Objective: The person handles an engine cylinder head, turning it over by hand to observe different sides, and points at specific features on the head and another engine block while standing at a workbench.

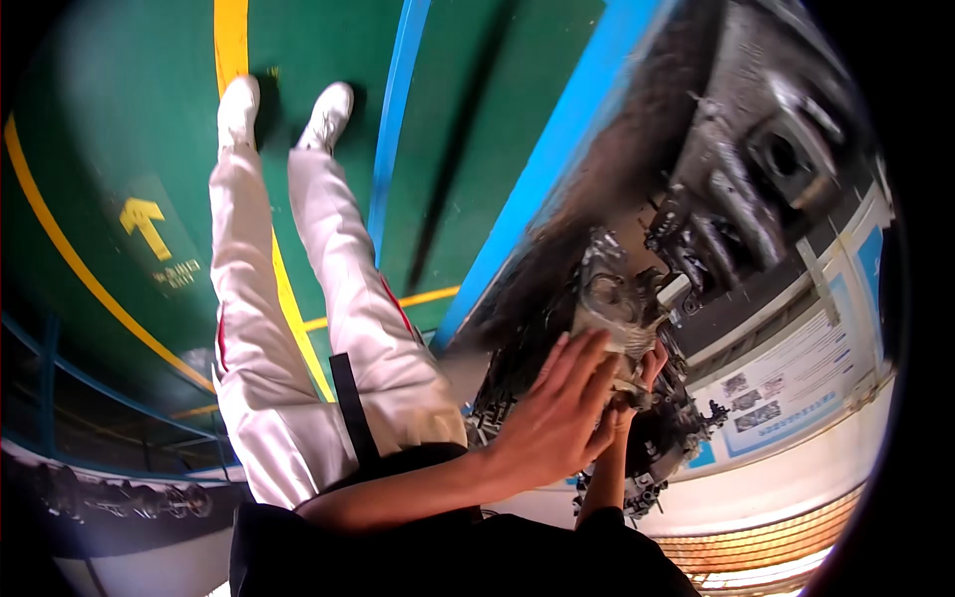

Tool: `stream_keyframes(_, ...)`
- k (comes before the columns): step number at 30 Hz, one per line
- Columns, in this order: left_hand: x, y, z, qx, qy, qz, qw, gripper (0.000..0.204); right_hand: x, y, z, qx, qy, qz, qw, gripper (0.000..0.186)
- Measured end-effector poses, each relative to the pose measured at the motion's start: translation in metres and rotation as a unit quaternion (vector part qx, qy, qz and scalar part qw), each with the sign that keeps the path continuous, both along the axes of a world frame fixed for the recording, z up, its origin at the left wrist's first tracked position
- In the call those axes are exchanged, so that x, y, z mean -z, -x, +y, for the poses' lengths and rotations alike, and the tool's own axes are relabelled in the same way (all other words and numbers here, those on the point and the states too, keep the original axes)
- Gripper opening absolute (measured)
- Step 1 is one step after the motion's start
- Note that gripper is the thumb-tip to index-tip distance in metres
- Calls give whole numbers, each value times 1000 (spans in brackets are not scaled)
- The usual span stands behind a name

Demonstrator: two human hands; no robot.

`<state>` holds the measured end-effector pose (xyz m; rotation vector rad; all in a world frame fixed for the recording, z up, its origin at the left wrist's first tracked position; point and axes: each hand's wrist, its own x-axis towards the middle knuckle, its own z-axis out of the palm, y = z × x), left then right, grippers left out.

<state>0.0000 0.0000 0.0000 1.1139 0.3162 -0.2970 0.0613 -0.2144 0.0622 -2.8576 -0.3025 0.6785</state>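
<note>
The grey metal casting (609, 296) sits at the person's right, beside dark machinery (731, 194). Left hand (565, 410): straight-fingered over it. Right hand (653, 364): partly hidden; grip indeterminate. Likely heavy, rigid, possibly oily; support its thick body from both sides.

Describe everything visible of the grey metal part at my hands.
The grey metal part looks cast and irregular, with a rounded recess and dull surfaces. It sits among darker machinery, partly hidden. The open left hand overlaps its near end, apparently touching; the right hand is at its right side. Its tilt and fastening are unclear.
</note>
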Motion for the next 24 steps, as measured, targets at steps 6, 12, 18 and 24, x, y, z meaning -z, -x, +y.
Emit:
stream_keyframes(6,-9,1,-8,67,-212,-17,975,56,3,26,21,21,5,-31,999,77)
stream_keyframes(12,8,8,1,55,-196,0,979,46,7,47,55,39,32,-68,996,76)
stream_keyframes(18,58,-1,5,118,-91,-94,984,27,35,49,65,175,116,-144,967,71)
stream_keyframes(24,39,3,23,172,-184,-63,966,26,30,29,36,257,121,-155,946,79)
